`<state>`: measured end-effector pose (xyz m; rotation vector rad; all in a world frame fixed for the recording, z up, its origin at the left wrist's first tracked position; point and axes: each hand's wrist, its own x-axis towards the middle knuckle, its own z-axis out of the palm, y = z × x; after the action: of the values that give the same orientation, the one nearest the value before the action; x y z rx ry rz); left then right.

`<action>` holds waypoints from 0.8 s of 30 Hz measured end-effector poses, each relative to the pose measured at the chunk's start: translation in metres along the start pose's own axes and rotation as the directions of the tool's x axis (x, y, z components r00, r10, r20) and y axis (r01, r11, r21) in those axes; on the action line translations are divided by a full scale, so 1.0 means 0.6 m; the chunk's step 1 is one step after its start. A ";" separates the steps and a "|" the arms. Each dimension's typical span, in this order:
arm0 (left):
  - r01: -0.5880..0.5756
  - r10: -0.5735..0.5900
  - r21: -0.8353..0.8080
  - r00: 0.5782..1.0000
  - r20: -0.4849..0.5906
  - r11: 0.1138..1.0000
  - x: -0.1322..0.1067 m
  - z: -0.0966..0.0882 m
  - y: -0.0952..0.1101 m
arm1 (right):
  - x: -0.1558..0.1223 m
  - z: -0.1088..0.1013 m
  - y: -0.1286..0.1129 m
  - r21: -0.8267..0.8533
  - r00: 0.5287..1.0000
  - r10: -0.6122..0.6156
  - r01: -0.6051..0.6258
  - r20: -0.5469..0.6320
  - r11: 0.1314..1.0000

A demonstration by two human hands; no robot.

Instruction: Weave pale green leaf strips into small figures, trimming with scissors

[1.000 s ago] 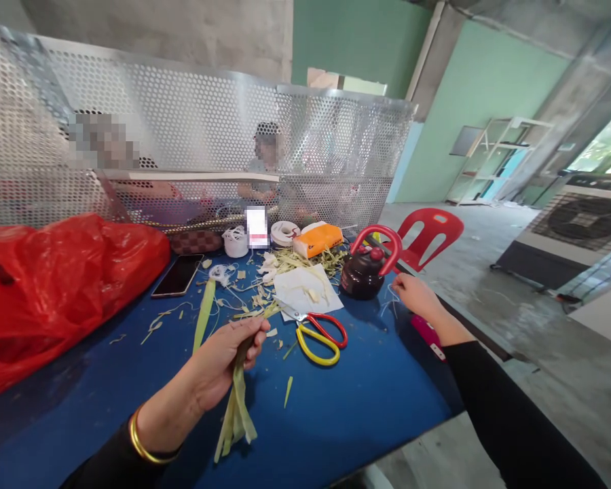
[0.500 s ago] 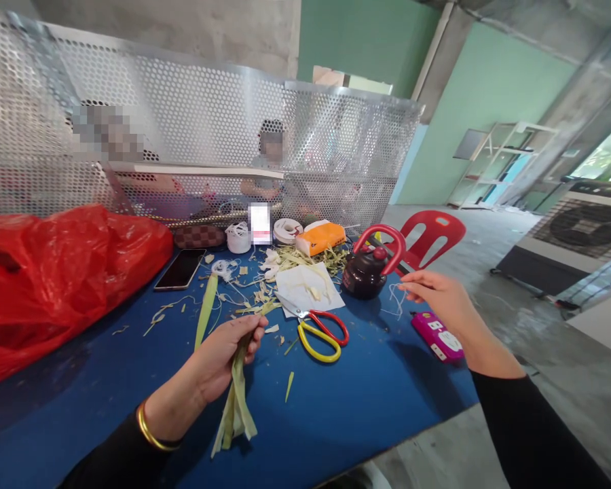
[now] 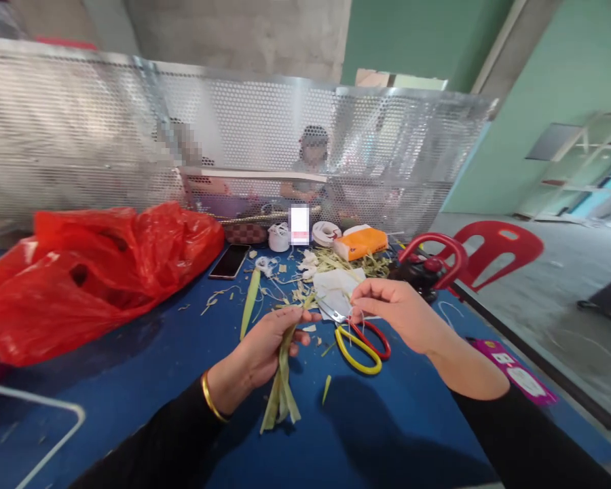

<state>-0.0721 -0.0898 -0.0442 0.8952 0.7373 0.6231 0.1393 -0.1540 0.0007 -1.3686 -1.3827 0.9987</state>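
Note:
My left hand [image 3: 272, 343] is closed round a bundle of pale green leaf strips [image 3: 283, 394], whose loose ends hang below it over the blue table. To the right, my right hand [image 3: 387, 309] pinches a thin white thread [image 3: 357, 324], of which only a faint length shows near the fingertips. Beneath that hand lie scissors [image 3: 359, 350] with one yellow and one red handle. A white paper sheet [image 3: 330, 285] with leaf scraps sits behind them, partly covered by my right hand. One long green leaf [image 3: 249, 305] rests left of my left hand.
A red plastic bag [image 3: 106, 272] fills the left side beside a phone [image 3: 229, 261]. A dark kettle [image 3: 422, 272], an orange tissue pack [image 3: 361, 242] and thread rolls [image 3: 326, 233] stand at the back. A purple power strip [image 3: 514, 372] lies right. Behind a perforated metal screen [image 3: 265, 129] sits a person.
My right hand has come left from beside the kettle to near the left hand, bringing the thread. The view has turned left, so the table's things appear further right.

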 end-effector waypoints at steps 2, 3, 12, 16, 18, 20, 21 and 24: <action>0.033 -0.031 -0.055 0.998 0.048 0.998 0.001 -0.004 0.002 | 0.016 0.032 0.007 0.099 0.997 0.031 -0.038 0.077 0.994; 0.058 -0.053 -0.079 0.996 0.065 0.995 0.002 -0.007 0.002 | 0.021 0.044 0.013 0.111 0.995 0.041 -0.051 0.087 0.993; 0.238 -0.235 -0.025 0.969 0.080 0.971 0.024 -0.017 -0.029 | 0.029 0.074 0.080 -0.053 0.988 0.110 -0.104 0.107 0.993; 0.178 -0.178 -0.026 0.984 -0.013 0.984 0.031 -0.014 -0.042 | 0.028 0.078 0.088 -0.023 0.982 0.140 -0.138 0.126 0.990; 0.121 -0.122 -0.015 0.992 -0.038 0.993 0.033 -0.013 -0.044 | 0.029 0.078 0.091 -0.021 0.974 0.173 -0.172 0.144 0.985; 0.070 -0.069 0.018 0.997 -0.045 0.997 0.034 -0.014 -0.046 | 0.029 0.077 0.092 -0.052 0.966 0.193 -0.187 0.174 0.981; 0.050 -0.048 0.037 0.998 -0.046 0.998 0.034 -0.014 -0.046 | 0.029 0.076 0.092 -0.085 0.962 0.189 -0.175 0.196 0.981; 0.018 -0.013 0.115 0.999 -0.041 0.993 0.031 -0.013 -0.047 | 0.028 0.072 0.091 -0.230 0.962 0.119 -0.061 0.246 0.971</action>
<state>-0.0624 -0.0858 -0.0771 0.9850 0.8228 0.5908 0.1117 -0.1317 -0.0618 -1.5162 -1.6781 1.1428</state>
